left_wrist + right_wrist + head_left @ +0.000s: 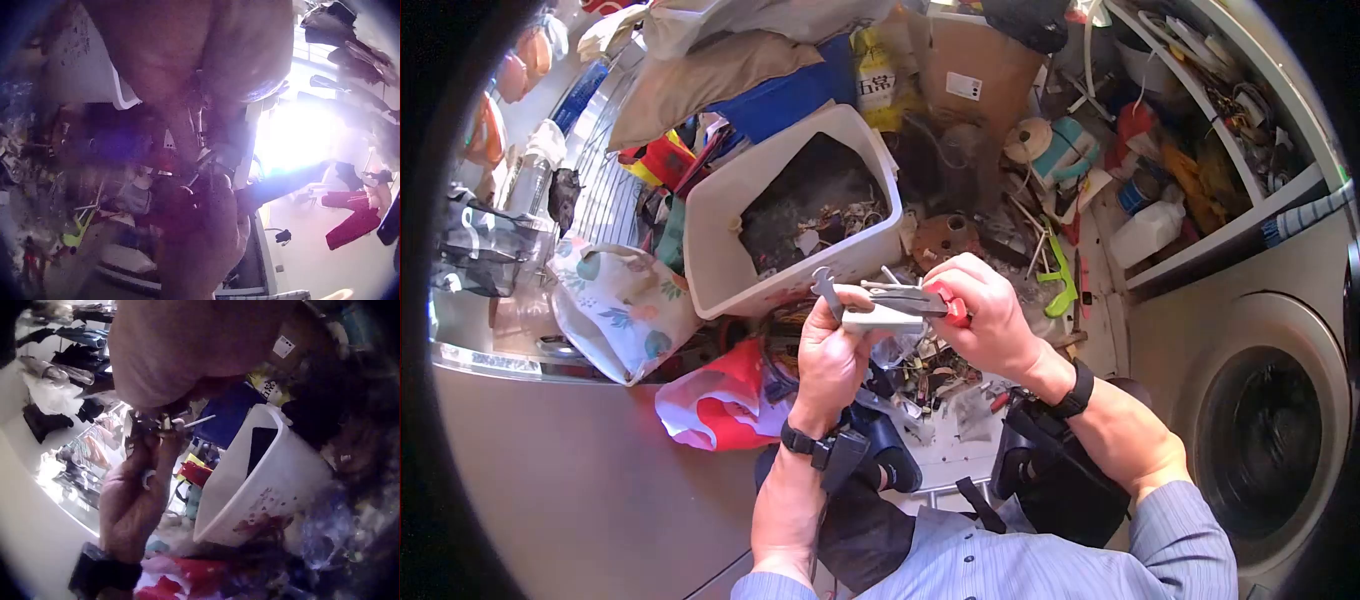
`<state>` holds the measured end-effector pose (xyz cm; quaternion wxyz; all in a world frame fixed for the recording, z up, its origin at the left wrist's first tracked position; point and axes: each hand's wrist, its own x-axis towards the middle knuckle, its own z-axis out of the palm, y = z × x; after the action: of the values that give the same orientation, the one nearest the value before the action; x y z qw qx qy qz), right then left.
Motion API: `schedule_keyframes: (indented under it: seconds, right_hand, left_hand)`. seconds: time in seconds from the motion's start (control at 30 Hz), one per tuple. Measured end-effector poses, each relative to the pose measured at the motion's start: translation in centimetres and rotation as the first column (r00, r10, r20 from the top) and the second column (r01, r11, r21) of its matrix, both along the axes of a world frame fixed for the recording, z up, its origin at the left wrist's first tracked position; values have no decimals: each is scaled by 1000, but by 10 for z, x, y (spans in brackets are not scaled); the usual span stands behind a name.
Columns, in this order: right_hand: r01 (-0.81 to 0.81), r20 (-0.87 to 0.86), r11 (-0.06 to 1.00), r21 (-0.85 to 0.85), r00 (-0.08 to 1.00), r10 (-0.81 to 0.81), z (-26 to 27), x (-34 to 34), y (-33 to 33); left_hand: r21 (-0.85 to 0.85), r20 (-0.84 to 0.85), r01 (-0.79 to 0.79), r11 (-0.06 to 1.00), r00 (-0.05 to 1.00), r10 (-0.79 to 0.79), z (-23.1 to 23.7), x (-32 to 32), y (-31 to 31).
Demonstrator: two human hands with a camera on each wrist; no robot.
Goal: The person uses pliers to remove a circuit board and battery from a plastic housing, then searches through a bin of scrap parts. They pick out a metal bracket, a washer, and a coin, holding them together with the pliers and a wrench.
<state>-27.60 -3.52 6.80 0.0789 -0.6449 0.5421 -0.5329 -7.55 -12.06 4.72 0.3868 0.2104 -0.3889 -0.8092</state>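
My left hand [832, 352] grips a white block-shaped piece [882, 321]. A grey metal tool with a notched, wrench-like head [824, 283] sticks up from the same hand, beside the thumb. My right hand [990, 312] holds pliers with red handles [951, 304], their grey jaws lying along the top of the white piece. A thin metal rod [890, 274] juts up behind the jaws. In the right wrist view, the left hand [134, 500] is raised near the work, which is dark and partly hidden by the right hand [194, 350].
A white bin [700, 235] with dark debris stands just beyond the hands. Small scattered parts [940, 370] lie on the floor below. A red and white bag [730, 400] is at left, a washing machine [1160, 370] at right, and a bright green tool [1060, 285] near the shelf.
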Motion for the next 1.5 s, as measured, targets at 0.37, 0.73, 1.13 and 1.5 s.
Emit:
schedule_keyframes:
  seconds: [0.37,0.73,1.13,1.5]
  right_hand:
    - [-195,448,903,384,894,3,7,-8,7]
    - [-696,902,661,279,426,67,7,-7,17]
    - [-514,938,808,288,323,-129,-8,0,0]
    - [-338,833,884,323,545,-96,2,39,-18]
  left_hand:
    - [27,-119,84,996,990,-80,-7,0,-5]
    - [-419,96,84,904,994,-48,21,10,-7]
    - [-11,122,-47,999,991,48,20,1,-6]
    - [108,-73,-65,992,995,73,9,-3,-11]
